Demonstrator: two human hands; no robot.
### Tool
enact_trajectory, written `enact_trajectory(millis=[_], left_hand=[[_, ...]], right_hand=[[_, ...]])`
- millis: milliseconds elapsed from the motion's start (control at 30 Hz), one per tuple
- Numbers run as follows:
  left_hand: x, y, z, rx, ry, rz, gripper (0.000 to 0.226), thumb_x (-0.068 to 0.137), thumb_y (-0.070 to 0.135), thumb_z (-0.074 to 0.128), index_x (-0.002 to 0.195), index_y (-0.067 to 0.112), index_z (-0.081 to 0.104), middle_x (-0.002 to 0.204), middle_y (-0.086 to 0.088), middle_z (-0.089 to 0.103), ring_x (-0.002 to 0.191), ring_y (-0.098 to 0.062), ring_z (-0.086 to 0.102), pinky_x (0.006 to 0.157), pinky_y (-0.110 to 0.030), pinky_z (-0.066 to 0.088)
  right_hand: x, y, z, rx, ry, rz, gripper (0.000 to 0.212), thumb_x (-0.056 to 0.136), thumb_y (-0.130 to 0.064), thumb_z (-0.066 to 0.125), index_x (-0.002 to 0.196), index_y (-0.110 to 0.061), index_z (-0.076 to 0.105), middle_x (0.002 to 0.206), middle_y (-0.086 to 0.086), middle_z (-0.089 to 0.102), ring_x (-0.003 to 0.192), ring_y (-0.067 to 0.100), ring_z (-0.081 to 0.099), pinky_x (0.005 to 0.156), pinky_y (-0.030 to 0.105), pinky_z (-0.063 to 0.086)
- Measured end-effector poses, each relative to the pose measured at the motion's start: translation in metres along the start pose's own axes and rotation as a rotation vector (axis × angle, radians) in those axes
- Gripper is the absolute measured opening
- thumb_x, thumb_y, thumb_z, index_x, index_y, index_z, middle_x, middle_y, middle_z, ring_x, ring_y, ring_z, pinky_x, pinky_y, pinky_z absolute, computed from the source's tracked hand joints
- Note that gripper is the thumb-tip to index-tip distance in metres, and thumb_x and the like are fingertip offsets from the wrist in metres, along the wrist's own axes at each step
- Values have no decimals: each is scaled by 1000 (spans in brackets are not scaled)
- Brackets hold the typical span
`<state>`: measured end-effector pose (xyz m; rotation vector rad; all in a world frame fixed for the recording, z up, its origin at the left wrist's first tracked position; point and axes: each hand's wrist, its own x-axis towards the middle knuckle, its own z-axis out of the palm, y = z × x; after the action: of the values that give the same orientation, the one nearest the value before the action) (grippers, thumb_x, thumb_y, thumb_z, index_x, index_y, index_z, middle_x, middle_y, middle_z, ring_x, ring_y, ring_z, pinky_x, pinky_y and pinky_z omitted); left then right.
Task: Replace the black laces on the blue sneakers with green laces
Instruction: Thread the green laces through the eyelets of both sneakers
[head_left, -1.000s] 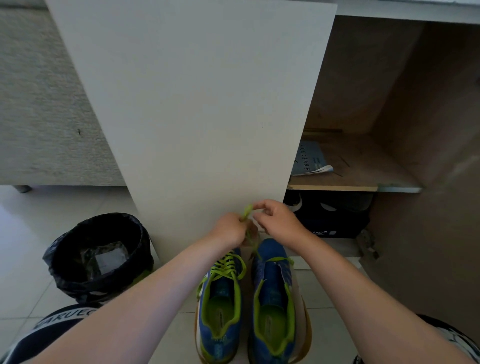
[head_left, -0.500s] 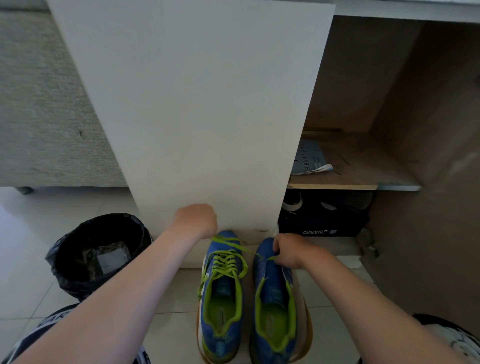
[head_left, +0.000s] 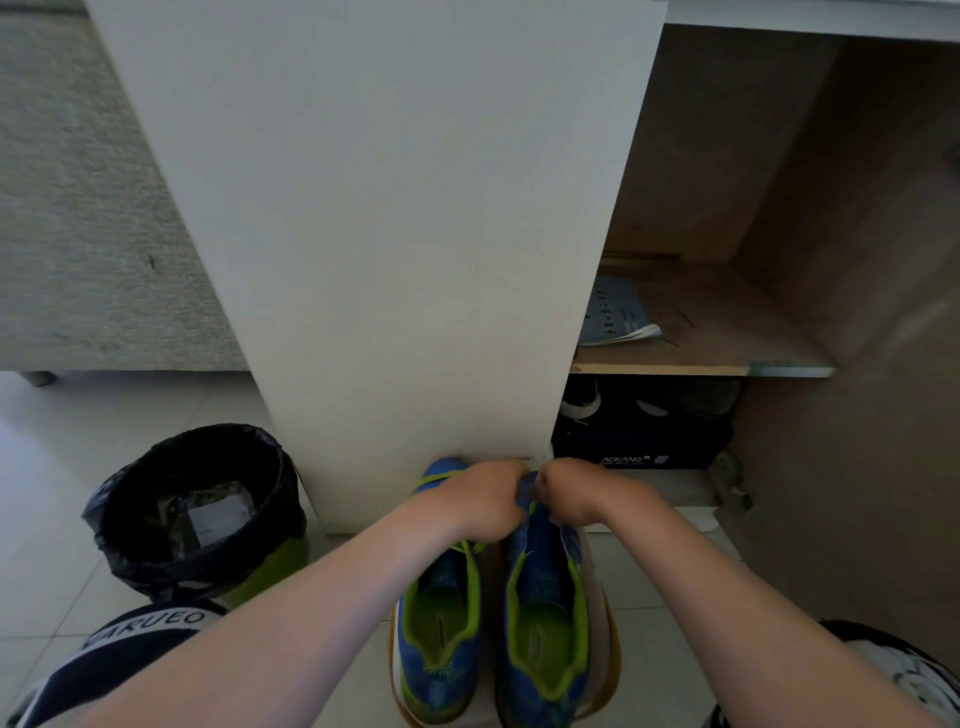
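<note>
Blue sneakers (head_left: 540, 571) lie under both hands: left hand (head_left: 478, 501) and right hand (head_left: 576, 493) meet over the right shoe's front, fingers curled, their hold hidden. The pair stands side by side, toes pointing away toward a white panel (head_left: 389, 234). Mesh uppers, lime linings, green lace (head_left: 439, 476) on the left shoe; pale tiles (head_left: 52, 467), black-bagged bin (head_left: 130, 561) left.
</note>
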<state>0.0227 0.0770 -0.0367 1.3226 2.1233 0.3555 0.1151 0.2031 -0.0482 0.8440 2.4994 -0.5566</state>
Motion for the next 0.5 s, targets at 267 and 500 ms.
enact_trajectory(millis=[267, 500], left_hand=[[6, 10, 5, -670, 75, 25, 66, 85, 10, 67, 139, 25, 33, 90, -7, 69, 68, -19, 64, 64, -29, 53], [13, 3, -17, -464, 270, -138, 11, 90, 24, 63, 98, 22, 70, 81, 1, 67, 76, -17, 61, 68, -27, 47]], right_hand=[[-14, -3, -31, 665, 122, -78, 17, 94, -17, 54, 100, -4, 63, 54, 6, 58, 52, 21, 58, 57, 27, 44], [-22, 3, -40, 802, 112, -68, 15, 94, -17, 54, 103, -6, 59, 66, 10, 65, 45, 21, 47, 47, 29, 37]])
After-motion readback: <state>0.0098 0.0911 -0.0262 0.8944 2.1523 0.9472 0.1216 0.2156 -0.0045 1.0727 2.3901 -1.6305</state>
